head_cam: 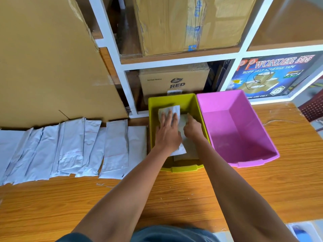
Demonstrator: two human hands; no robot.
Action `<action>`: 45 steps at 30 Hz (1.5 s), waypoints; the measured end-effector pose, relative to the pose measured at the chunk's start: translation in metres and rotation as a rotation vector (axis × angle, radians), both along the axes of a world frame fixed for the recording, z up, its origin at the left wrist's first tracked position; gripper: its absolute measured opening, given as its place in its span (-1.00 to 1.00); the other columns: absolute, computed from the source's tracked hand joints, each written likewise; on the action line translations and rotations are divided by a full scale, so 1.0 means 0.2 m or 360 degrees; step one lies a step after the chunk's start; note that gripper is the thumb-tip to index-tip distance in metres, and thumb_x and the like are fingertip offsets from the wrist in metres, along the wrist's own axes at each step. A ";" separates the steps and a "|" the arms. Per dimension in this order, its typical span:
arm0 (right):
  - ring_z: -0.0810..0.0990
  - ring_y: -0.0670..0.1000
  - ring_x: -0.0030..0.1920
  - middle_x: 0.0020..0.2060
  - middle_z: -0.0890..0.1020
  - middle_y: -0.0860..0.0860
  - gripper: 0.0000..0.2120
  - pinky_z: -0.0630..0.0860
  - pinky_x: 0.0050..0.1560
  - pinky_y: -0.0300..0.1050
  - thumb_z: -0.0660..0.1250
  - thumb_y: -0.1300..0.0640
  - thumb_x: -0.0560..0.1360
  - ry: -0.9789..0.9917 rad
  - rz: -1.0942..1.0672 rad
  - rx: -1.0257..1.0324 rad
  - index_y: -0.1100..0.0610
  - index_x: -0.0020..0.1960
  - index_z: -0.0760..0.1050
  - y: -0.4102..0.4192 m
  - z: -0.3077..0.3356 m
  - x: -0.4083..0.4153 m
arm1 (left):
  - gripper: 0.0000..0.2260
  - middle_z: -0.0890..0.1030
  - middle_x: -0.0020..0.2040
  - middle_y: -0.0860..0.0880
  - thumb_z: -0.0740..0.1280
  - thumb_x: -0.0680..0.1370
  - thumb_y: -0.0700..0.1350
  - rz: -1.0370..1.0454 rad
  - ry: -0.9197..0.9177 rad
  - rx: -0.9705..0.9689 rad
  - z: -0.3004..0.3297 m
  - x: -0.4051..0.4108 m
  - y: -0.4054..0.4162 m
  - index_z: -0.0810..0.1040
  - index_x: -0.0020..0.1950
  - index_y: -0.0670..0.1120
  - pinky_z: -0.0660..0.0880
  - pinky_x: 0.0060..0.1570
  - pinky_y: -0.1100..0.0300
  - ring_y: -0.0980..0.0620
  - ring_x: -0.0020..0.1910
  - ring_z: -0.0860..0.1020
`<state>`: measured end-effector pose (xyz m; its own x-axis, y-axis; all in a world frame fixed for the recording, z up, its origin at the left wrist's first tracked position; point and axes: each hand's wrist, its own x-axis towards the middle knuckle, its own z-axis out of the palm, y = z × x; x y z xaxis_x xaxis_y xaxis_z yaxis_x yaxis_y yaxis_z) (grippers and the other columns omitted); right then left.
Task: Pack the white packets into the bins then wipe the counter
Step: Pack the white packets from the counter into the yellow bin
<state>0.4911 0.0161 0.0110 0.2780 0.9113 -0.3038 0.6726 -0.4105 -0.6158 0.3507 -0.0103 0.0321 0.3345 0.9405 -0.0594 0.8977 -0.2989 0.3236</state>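
White packets (pixel 70 149) overlapping in a row on counter (pixel 174 198); one packet (pixel 170 110) in yellow-green bin (pixel 181 169).

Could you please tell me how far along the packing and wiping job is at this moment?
Early. Done: a packet or two lie in the green bin. In hand: left hand and right hand press packets down there. Left: the row of packets on the counter, the pink bin holding nothing, and the wiping.

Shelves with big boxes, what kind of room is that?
Probably a packing or store room: cardboard boxes on white shelves, a tape carton, and white packets lined up on the counter.
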 end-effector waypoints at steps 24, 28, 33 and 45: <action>-0.37 0.30 0.64 0.63 -0.40 0.21 -0.14 -0.17 0.66 0.23 0.25 0.22 0.70 -0.0488 0.0852 -0.0631 0.24 0.67 -0.37 0.10 -0.34 -0.03 | -0.12 -0.54 0.61 -0.17 0.10 0.69 0.29 -0.0155 0.0676 -0.0549 -0.38 0.00 0.19 -0.43 0.66 -0.11 -0.52 0.46 -0.18 -0.24 0.59 -0.52; -0.37 0.28 0.65 0.64 -0.38 0.20 -0.17 -0.18 0.67 0.20 0.22 0.21 0.72 -0.0499 0.0814 -0.0576 0.26 0.67 -0.35 0.11 -0.32 -0.04 | -0.19 -0.52 0.62 -0.16 0.05 0.72 0.23 -0.0167 0.0669 -0.0575 -0.34 0.00 0.24 -0.41 0.67 -0.11 -0.48 0.50 -0.18 -0.22 0.60 -0.49; -0.29 0.30 0.66 0.66 -0.30 0.26 -0.22 -0.12 0.67 0.19 0.19 0.18 0.73 -0.0603 0.0809 -0.0472 0.28 0.68 -0.32 0.09 -0.28 -0.06 | -0.20 -0.43 0.67 -0.15 0.11 0.72 0.16 -0.0180 0.0528 -0.0584 -0.27 0.00 0.22 -0.38 0.69 -0.11 -0.31 0.62 -0.18 -0.18 0.65 -0.41; 0.39 0.32 0.51 0.57 0.31 0.29 -0.45 0.48 0.35 0.16 0.27 0.40 0.59 -0.0379 0.0338 0.0567 0.23 0.56 0.31 -0.05 0.17 -0.26 | -0.55 0.52 0.42 -0.09 0.36 0.58 -0.18 -0.0062 -0.0120 0.0464 0.20 -0.24 0.12 0.48 0.49 -0.12 0.55 0.22 -0.12 -0.15 0.41 0.46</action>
<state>0.4395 0.0070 0.0458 0.0985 0.9913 0.0876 0.8582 -0.0400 -0.5117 0.3030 0.0143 0.0727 0.3637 0.9007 0.2376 0.8605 -0.4226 0.2845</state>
